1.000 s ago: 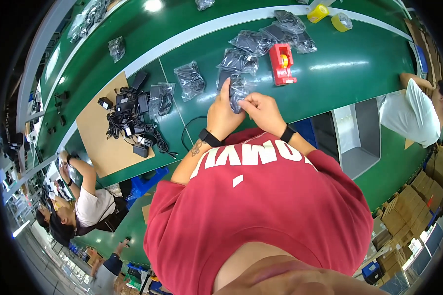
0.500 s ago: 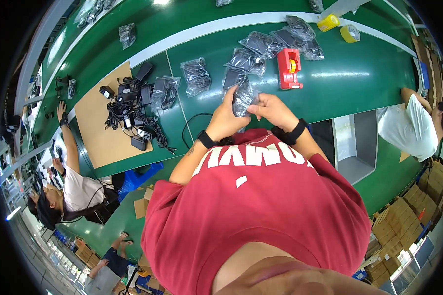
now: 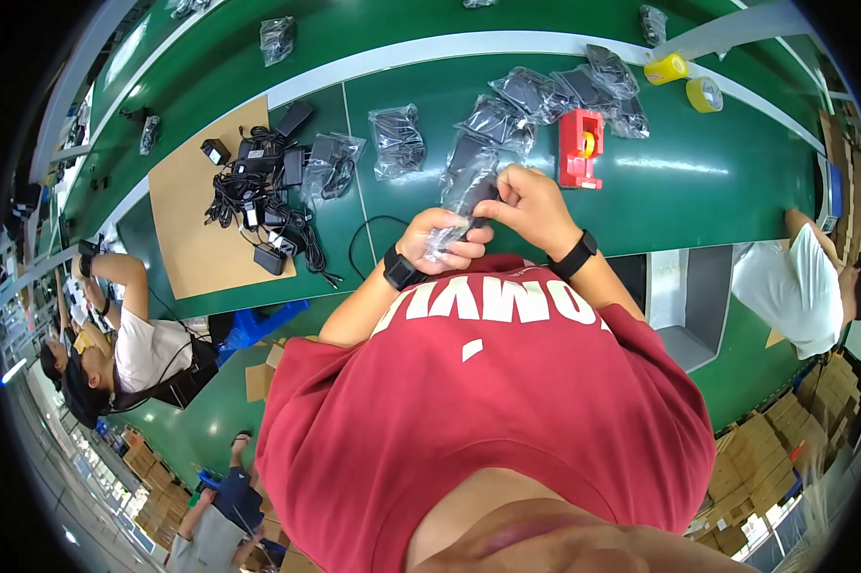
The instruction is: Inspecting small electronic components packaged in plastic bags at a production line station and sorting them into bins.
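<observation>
We hold the clear bag [image 3: 464,196] with its long axis toward one o'clock, left hand [image 3: 442,244] gripping its bottom, right hand [image 3: 535,205] pinching its middle.

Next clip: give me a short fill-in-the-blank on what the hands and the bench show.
1. Both hands, left hand and right hand, hold one clear plastic ____ with a dark item inside.
2. The tape dispenser on the green bench is ____ in colour.
3. The tangle of black adapters and cables lies partly on a sheet of brown ____.
4. Each wrist bears a ____ band.

Missing words: bag; red; cardboard; black
</observation>
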### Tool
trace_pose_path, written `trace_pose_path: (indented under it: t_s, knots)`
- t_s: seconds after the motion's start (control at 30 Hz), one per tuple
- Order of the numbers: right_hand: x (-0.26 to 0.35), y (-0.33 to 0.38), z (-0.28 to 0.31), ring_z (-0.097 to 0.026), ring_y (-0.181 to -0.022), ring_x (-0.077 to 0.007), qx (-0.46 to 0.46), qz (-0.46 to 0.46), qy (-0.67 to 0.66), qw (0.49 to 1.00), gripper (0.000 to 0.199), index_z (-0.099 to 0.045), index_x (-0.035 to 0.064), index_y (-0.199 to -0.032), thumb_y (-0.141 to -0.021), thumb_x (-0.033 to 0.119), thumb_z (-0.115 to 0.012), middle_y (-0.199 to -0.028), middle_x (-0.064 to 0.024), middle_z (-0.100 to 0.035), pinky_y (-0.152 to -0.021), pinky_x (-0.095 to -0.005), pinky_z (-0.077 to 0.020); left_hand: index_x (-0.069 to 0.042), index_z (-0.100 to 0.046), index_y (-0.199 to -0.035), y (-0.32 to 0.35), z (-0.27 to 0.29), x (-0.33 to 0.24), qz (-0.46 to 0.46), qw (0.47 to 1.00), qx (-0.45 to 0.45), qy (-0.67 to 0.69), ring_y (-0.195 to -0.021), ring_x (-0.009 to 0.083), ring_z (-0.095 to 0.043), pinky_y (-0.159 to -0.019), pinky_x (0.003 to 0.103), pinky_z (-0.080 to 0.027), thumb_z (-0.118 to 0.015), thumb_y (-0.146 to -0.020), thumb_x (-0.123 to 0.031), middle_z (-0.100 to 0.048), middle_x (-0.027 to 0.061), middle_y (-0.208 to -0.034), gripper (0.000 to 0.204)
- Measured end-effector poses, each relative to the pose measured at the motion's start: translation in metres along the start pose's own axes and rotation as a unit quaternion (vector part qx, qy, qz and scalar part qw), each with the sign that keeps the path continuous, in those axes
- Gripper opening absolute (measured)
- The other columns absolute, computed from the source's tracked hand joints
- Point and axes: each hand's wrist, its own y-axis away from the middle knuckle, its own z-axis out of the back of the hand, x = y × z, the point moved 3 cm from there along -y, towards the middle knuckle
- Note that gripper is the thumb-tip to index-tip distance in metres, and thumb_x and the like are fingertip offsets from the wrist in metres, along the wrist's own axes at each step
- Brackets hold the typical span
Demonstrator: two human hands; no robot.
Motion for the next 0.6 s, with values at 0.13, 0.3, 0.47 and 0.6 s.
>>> trace_pose_path:
  t_s: [0.13, 0.3, 0.47, 0.6]
  knots:
    - [-0.012, -0.009, -0.007, -0.049, -0.070, -0.0107, 0.116, -0.075, -0.186, 0.973, 0.033, -0.043, 0.0049, -0.079, -0.072, 0.025, -0.067, -0.070, -0.0019, -0.048, -0.062, -0.0241, -0.0404, -0.003, -0.035, -0.112, 0.001, -0.017, -0.018, -0.051, 0.975, -0.089, -0.198, -0.066, 0.0098, -0.045, -0.049, 0.021, -0.038, -0.055, -0.073, -0.011, -0.044, 0.0078, -0.088, 0.044]
    - [-0.014, -0.025, -0.042, -0.052, -0.085, -0.0114, -0.011, -0.187, -0.409, 0.893, 0.033, -0.045, 0.0004, -0.110, -0.082, 0.014, -0.055, -0.097, -0.0060, -0.054, -0.072, -0.0246, -0.0433, 0.000, -0.023, -0.128, -0.013, -0.052, -0.041, -0.217, 0.194, -0.396, -0.871, -0.064, 0.0341, -0.056, -0.057, 0.039, -0.047, -0.064, -0.059, -0.015, -0.054, 0.0191, -0.081, 0.081]
    - [-0.029, -0.055, -0.057, -0.054, -0.083, -0.0128, -0.050, -0.255, -0.491, 0.831, 0.042, -0.041, -0.0022, -0.114, -0.081, 0.019, -0.057, -0.096, -0.0065, -0.054, -0.071, -0.0243, -0.0440, -0.001, -0.024, -0.128, -0.023, -0.051, -0.081, -0.132, 0.181, -0.470, -0.854, -0.065, 0.0374, -0.056, -0.057, 0.042, -0.047, -0.064, -0.060, -0.019, -0.054, 0.0232, -0.078, 0.081]
    - [-0.055, -0.086, -0.048, -0.050, -0.095, -0.0202, -0.060, -0.325, -0.406, 0.852, 0.067, -0.021, -0.0033, -0.128, -0.082, 0.031, -0.056, -0.111, -0.0149, -0.046, -0.073, -0.0298, -0.0449, -0.002, -0.027, -0.126, -0.043, -0.051, -0.194, -0.088, 0.175, -0.467, -0.862, -0.079, 0.0385, -0.056, -0.069, 0.043, -0.045, -0.062, -0.059, -0.025, -0.056, 0.0247, -0.087, 0.079]
